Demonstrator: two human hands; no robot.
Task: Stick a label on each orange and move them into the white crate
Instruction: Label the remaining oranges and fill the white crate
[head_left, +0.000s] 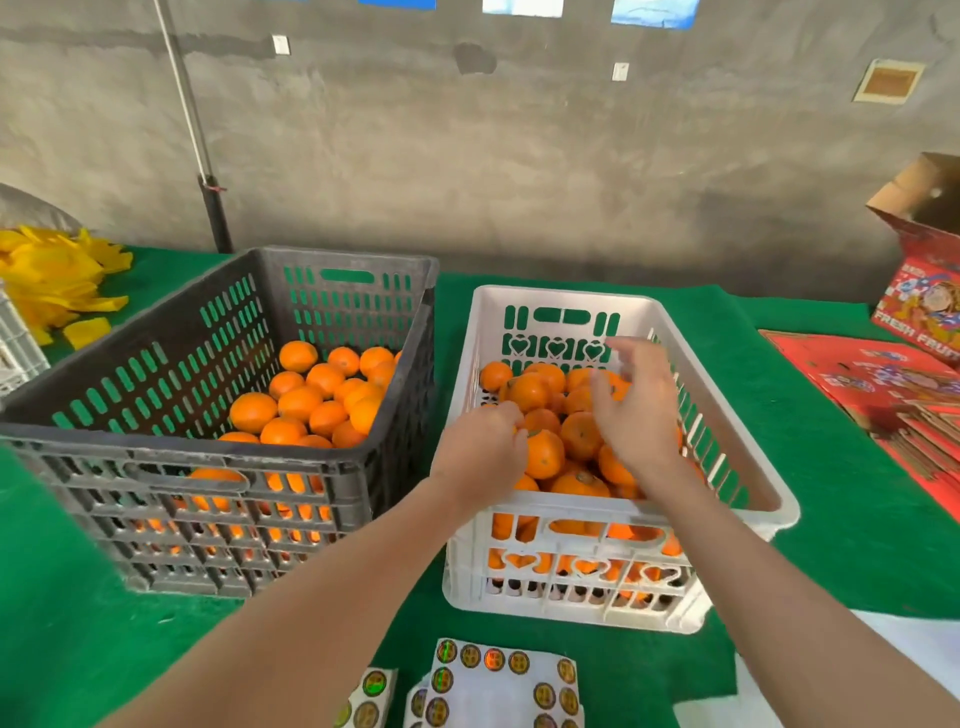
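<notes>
Head: left hand (483, 452) around orange (544, 456)

You're in a fruit-packing shed: bare grey concrete wall (519, 156) behind, a counter (831, 519) under green felt, a black crate (156, 452) and a white crate (571, 506) both heaped with oranges (301, 402). Sheets of round labels (498, 691) lie at your edge, flattened red cartons (857, 374) and a box (924, 301) printed FRESH FRUIT sit right, and yellow wrappers (52, 280) are piled left.
</notes>
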